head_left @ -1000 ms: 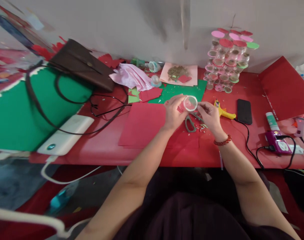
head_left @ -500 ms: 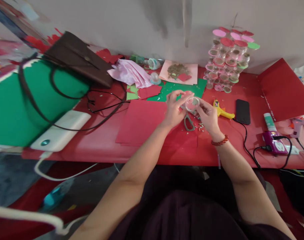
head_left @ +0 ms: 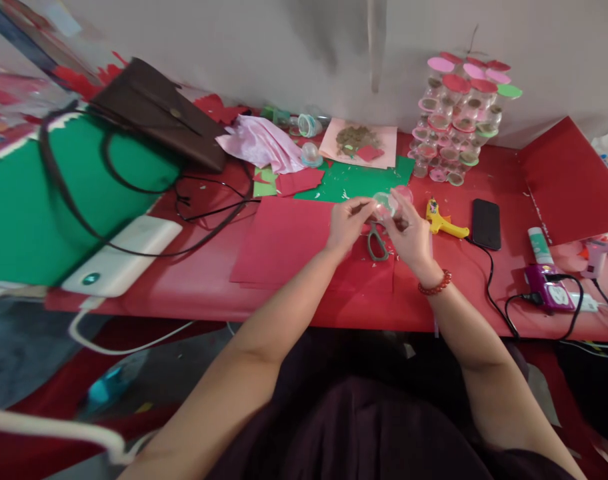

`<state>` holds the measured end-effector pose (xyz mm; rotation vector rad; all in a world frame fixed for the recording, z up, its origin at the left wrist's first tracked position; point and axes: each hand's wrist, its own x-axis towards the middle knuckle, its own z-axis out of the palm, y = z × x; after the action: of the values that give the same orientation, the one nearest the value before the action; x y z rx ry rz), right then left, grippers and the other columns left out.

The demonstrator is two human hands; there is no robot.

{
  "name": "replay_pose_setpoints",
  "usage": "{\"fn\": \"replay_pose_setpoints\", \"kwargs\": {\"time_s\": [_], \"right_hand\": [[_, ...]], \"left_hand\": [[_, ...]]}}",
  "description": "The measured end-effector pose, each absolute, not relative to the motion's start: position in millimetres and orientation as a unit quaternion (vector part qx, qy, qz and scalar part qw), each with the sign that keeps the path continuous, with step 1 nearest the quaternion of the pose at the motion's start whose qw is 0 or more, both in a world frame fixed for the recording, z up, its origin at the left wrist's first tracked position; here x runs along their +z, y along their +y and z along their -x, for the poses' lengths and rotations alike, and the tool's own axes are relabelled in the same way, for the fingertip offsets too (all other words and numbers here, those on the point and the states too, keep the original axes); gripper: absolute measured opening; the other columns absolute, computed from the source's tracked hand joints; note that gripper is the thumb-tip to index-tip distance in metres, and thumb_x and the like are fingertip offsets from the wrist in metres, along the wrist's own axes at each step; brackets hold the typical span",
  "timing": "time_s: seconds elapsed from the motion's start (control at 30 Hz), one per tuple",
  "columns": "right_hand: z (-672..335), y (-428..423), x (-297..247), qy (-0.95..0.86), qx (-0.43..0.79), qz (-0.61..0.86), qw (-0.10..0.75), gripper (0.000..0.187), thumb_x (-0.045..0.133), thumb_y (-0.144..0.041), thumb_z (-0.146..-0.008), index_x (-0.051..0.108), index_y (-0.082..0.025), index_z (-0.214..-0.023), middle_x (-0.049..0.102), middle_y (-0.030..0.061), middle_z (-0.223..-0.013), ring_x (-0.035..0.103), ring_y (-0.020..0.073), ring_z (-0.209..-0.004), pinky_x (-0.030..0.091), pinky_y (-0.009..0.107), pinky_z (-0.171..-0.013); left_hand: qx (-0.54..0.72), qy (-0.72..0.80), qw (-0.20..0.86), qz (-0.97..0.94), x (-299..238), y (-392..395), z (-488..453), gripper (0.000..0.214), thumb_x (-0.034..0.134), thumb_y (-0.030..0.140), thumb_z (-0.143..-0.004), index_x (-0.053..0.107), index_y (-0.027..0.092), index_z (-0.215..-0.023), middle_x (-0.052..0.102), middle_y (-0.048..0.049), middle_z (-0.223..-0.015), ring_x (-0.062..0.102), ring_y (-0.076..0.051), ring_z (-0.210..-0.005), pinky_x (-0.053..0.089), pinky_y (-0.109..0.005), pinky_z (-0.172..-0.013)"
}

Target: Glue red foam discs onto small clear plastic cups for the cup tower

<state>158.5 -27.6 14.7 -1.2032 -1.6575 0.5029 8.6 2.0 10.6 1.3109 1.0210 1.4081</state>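
Observation:
Over the red table, both of my hands are closed on a small clear plastic cup with a pink disc at its right end. The fingertips of my left hand pinch the cup's left rim. My right hand, a red bead bracelet at its wrist, holds the cup from the right. Fingers cover part of the cup. Just below lie scissors, with their grey-green handle showing and small paper scraps around it. A sheet of red paper lies left of my hands.
A yellow glue gun and a black phone lie to the right. Behind stands a stack of clear cups with coloured discs. A brown bag and a white power strip are on the left, cables trailing.
The cup has been turned, so the pink disc has gone from its left side to its right. My right-hand fingers have shifted up around it.

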Motion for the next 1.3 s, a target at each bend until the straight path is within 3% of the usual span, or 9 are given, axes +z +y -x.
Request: {"fn": "replay_pose_setpoints", "kwargs": {"time_s": [0.17,0.33,0.63,0.9,1.03,1.3], "right_hand": [[-160,-30,16,-0.733,0.17,0.491,0.439,0.049,0.053,-0.028,-0.1,0.055,-0.022,-0.149,0.068,-0.0039,-0.068,0.045,0.0092,-0.048,0.048,0.024,-0.054],[-160,-28,13,-0.736,0.217,0.491,0.414,0.053,0.046,-0.028,-0.104,0.045,-0.028,-0.156,0.077,0.002,-0.091,0.057,0.0098,-0.055,0.055,0.025,-0.06],[-159,-27,7,-0.733,0.23,0.495,0.406,0.056,0.045,-0.022,-0.102,0.043,-0.027,-0.158,0.078,0.0022,-0.088,0.062,0.0114,-0.057,0.058,0.025,-0.063],[-159,-28,11,-0.723,0.226,0.503,0.416,0.056,0.047,-0.022,-0.101,0.044,-0.029,-0.157,0.079,0.0041,-0.097,0.063,0.0125,-0.058,0.06,0.028,-0.063],[-160,-27,11,-0.717,0.231,0.508,0.418,0.057,0.048,-0.022,-0.1,0.045,-0.03,-0.156,0.079,0.0032,-0.093,0.063,0.0124,-0.057,0.06,0.027,-0.062],[-157,-26,6,-0.729,0.245,0.499,0.399,0.056,0.048,-0.026,-0.102,0.044,-0.032,-0.157,0.079,0.0034,-0.097,0.063,0.0124,-0.058,0.06,0.027,-0.06]], "left_hand": [[0.583,0.412,0.518,-0.471,12,2,-8,0.03,0.08,0.045,-0.073,0.081,0.019,-0.086,0.077,-0.0011,-0.077,0.068,-0.012,-0.065,0.058,-0.027,-0.069],[0.571,0.42,0.605,-0.363,14,4,-8,0.021,0.082,0.034,-0.067,0.081,0.018,-0.08,0.077,-0.0033,-0.074,0.069,-0.013,-0.064,0.057,-0.027,-0.067],[0.588,0.444,0.573,-0.357,21,1,-12,0.01,0.077,0.024,-0.066,0.079,0.016,-0.073,0.075,-0.0021,-0.07,0.067,-0.013,-0.063,0.058,-0.028,-0.072],[0.551,0.411,0.66,-0.304,28,1,-5,0.017,0.083,0.031,-0.069,0.076,0.017,-0.077,0.076,-0.0037,-0.076,0.07,-0.014,-0.069,0.054,-0.025,-0.071],[0.525,0.409,0.704,-0.248,28,3,-5,0.015,0.085,0.024,-0.069,0.074,0.017,-0.076,0.074,-0.0015,-0.073,0.065,-0.011,-0.064,0.052,-0.025,-0.065],[0.516,0.4,0.725,-0.219,33,1,-8,0.007,0.076,0.016,-0.077,0.07,0.016,-0.077,0.074,-0.0021,-0.071,0.069,-0.014,-0.064,0.055,-0.027,-0.069]]}}
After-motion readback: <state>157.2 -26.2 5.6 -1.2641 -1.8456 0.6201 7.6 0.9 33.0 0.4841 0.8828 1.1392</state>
